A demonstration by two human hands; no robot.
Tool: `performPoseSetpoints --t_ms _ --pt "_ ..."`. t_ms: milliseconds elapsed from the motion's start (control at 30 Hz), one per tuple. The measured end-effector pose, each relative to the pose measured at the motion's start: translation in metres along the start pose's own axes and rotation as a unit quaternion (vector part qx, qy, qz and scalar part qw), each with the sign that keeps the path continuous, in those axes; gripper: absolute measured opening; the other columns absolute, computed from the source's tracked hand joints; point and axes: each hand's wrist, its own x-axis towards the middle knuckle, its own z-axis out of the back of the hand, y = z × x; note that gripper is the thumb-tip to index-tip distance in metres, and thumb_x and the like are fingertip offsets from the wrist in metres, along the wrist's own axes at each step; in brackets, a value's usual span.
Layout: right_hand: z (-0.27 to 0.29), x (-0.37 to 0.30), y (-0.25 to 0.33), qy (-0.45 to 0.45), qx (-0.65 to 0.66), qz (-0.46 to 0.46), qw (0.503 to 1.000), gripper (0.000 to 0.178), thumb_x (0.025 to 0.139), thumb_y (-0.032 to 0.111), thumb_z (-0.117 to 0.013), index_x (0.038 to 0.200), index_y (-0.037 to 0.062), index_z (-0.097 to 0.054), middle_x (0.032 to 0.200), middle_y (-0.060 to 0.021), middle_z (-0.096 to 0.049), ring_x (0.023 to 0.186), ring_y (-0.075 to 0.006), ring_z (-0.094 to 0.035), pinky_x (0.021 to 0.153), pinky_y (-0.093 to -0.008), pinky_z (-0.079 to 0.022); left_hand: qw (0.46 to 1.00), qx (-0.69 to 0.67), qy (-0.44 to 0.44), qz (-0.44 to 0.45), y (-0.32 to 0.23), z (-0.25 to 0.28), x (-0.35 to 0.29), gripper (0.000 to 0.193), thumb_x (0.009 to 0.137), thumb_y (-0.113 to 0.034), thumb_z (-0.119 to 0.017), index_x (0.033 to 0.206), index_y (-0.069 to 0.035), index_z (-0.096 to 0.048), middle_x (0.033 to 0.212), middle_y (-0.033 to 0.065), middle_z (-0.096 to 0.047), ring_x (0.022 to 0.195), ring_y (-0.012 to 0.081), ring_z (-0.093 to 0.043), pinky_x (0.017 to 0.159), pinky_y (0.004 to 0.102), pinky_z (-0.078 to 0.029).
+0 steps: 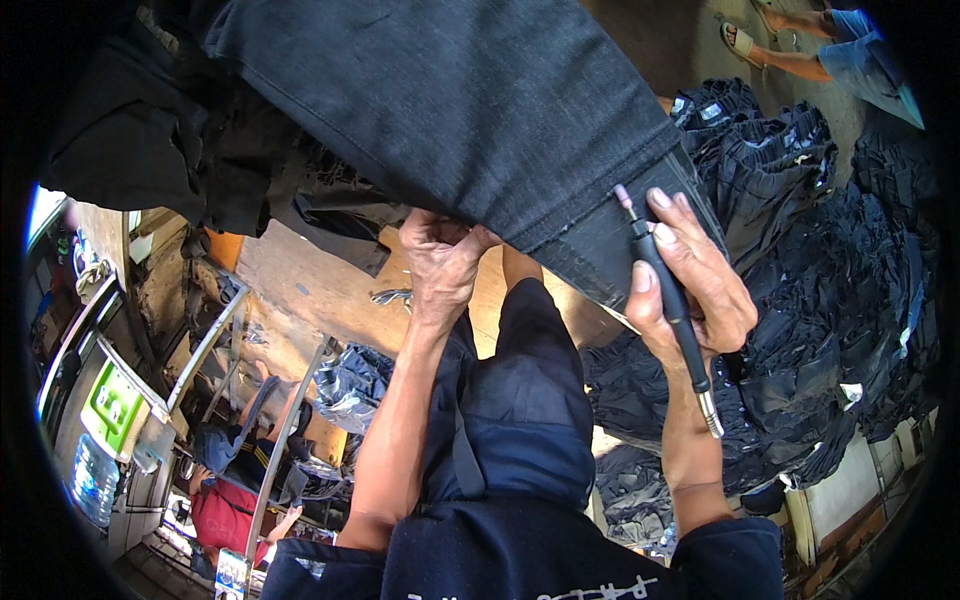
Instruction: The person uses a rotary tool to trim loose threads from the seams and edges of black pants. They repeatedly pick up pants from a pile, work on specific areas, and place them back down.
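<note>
Both hands grip: left hand (440, 262) dark jeans (470, 100), right hand (690, 280) pen-like tool (672, 305)

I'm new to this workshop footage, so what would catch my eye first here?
The dark denim trouser leg stretched across the top, its hem gripped by the left hand. The right hand presses a black pen-like rotary tool to that hem. At right lies a big heap of dark jeans.

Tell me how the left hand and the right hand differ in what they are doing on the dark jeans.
The left hand pinches the lower edge of the dark jeans with bunched fingers and holds no tool; the right hand wraps a black pen-shaped tool in its grip. The left hand sits near the middle of the cloth; the right hand is at the hem end, tool tip against the fabric. Both are bare and raised to the same garment.
</note>
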Motion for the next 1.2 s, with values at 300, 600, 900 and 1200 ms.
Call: performPoseSetpoints --t_ms 300,600,900,1200 --pt "-0.004 -0.002 -0.001 -0.039 -0.021 -0.037 0.998 0.034 0.092 -0.001 -0.073 0.126 -0.0057 -0.072 0.126 -0.0346 -0.077 0.125 -0.046 -0.075 0.114 -0.0599 -0.056 1.0 0.026 0.001 0.007 -0.002 0.001 0.001 0.041 0.085 0.017 -0.079 0.123 0.005 -0.069 0.112 0.0154 -0.081 0.095 0.021 -0.082 0.087 0.0314 -0.069" --pt "-0.011 0.005 -0.003 -0.156 -0.008 -0.078 0.985 0.035 0.099 0.009 -0.078 0.13 -0.0069 -0.072 0.126 -0.0299 -0.078 0.122 -0.0397 -0.077 0.111 -0.0504 -0.06 0.997 0.076 -0.009 0.027 -0.007 -0.003 0.003 0.033 0.087 0.012 -0.082 0.118 0.005 -0.072 0.108 0.0137 -0.082 0.088 0.0176 -0.081 0.075 0.0267 -0.064" --pt "0.018 0.039 0.025 -0.243 0.216 -0.184 0.928 0.02 0.11 0.02 -0.074 0.115 0.0003 -0.075 0.115 -0.0154 -0.079 0.116 -0.0278 -0.076 0.106 -0.0407 -0.06 0.994 0.099 0.005 0.053 -0.106 0.036 -0.01 0.077 0.107 -0.036 -0.078 0.165 -0.003 -0.04 0.151 0.018 -0.063 0.127 0.0247 -0.068 0.109 0.038 -0.056" --pt "-0.008 0.05 0.002 -0.176 0.09 -0.222 0.955 0.047 0.083 0.013 -0.093 0.128 0.0065 -0.078 0.102 -0.0081 -0.081 0.095 -0.0195 -0.076 0.093 -0.035 -0.059 0.951 0.308 -0.034 -0.025 -0.136 -0.002 0.064 0.035 0.086 -0.024 -0.096 0.075 -0.007 -0.067 0.077 0.0033 -0.074 0.068 0.0121 -0.064 0.065 0.0352 -0.055"
